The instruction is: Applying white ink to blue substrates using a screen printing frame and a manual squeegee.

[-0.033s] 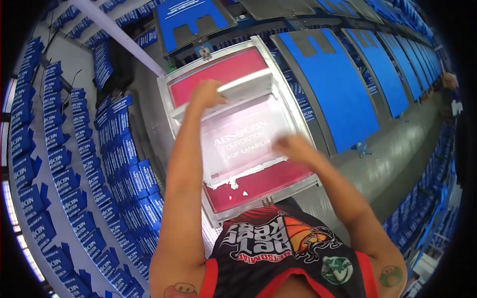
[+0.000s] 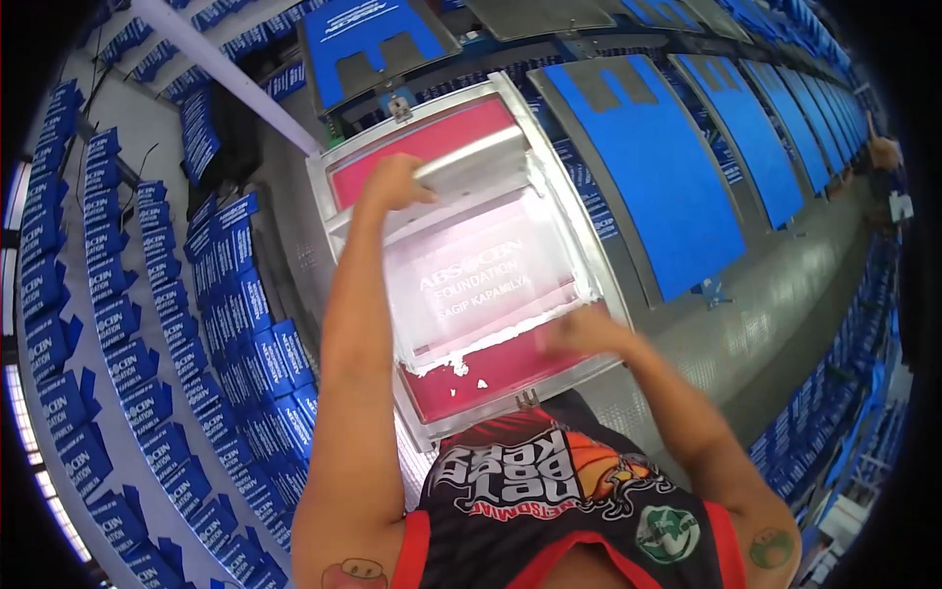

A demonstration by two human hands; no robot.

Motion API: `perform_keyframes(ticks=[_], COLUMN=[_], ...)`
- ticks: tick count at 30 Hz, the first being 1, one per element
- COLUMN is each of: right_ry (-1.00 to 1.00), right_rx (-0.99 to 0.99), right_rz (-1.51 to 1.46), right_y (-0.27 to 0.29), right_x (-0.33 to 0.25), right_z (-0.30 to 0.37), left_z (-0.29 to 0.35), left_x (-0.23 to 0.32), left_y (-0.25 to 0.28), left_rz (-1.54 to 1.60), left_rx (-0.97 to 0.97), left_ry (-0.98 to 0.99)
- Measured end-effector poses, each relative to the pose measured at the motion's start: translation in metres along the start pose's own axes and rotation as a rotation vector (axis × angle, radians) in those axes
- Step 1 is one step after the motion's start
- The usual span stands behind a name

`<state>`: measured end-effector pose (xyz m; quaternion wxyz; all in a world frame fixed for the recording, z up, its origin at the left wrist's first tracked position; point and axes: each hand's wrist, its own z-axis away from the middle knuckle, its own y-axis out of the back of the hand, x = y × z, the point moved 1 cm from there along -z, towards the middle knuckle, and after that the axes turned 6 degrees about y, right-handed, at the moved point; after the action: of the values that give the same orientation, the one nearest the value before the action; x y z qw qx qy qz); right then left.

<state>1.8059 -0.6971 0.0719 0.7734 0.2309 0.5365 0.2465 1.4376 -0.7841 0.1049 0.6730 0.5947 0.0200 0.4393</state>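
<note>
Lying beneath both hands (image 2: 394,184): framed screen (image 2: 481,355)

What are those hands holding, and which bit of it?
The left hand grips the pale bar by its upper edge, toward its left end. The right hand is blurred, so I can't tell if it holds anything.

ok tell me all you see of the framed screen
The framed screen has a silvery, metal-looking frame around a rectangle, red at both ends, pale between, with white lettering. White smears edge the pale part. It lies askew, left of a blue board. The left hand holds a pale bar over it; whether the blurred right hand touches it is unclear.
</note>
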Motion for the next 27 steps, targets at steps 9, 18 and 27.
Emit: perform_keyframes(ticks=[9, 18, 27], right_ry=[-0.523, -0.301, -0.351], right_rx=[0.011, 0.060, 0.120], right_rz=[-1.019, -0.858, -0.654], right_y=[-0.154, -0.065, -0.148], right_x=[0.014, -0.073, 0.006], right_z=[0.091, 0.123, 0.100], left_z=[0.001, 0.002, 0.034], left_x=[0.034, 0.053, 0.054], left_y=[-0.026, 0.011, -0.044], left_rz=[-0.184, -0.255, -0.286], left_rx=[0.237, 0.175, 0.249], left_ry=[0.066, -0.012, 0.110])
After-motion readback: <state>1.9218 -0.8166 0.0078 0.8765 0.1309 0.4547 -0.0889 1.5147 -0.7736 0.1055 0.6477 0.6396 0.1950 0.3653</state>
